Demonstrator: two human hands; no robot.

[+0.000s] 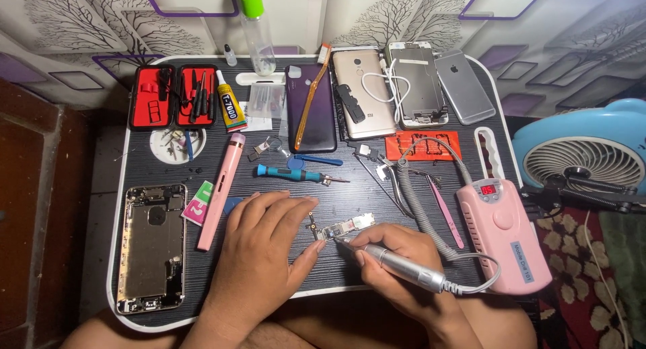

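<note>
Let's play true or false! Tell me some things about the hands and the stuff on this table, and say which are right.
1. The right hand holds a silver pen-shaped tool. True.
2. The left hand holds the blue screwdriver. False: it rests flat beside the small circuit board.
3. The pink box lies right of the hands. True.
4. The opened phone frame lies on the table's right side. False: it lies on the left.

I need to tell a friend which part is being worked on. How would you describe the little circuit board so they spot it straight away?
Start at the dark table and look to its front edge, between the two hands. The circuit board lies flat there, pinned by the left hand, with the silver pen tool in the right hand touching its near end. Unlike the whole phones nearby, it is a small, narrow bare strip.
</note>
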